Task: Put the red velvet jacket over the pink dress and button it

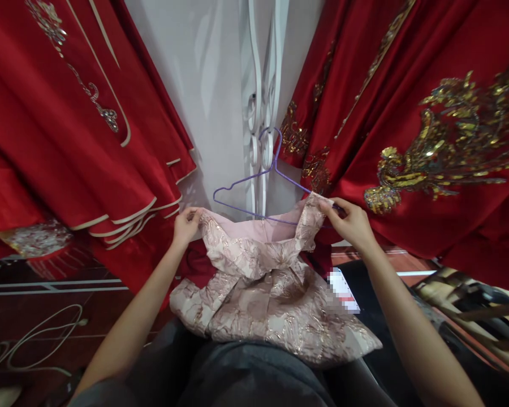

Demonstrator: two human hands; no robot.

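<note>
A pink brocade dress (pixel 267 299) with gold threading lies across my lap, its neckline spread wide. My left hand (pixel 187 225) pinches the dress at its left shoulder. At the other shoulder strap, my right hand (pixel 351 221) grips the cloth together with the end of a purple hanger (pixel 241 182). That end of the hanger sits inside the right strap, while its left end is free above the neckline. The hanger's hook points away from me, in front of white scrolled metalwork.
Red satin garments with silver trim (pixel 110 107) hang on the left, and red ones with gold sequin embroidery (pixel 441 147) on the right. White metalwork (pixel 257 68) stands between them. A phone-like item (pixel 345 291) lies by my right thigh. A white cable (pixel 46 328) coils on the floor.
</note>
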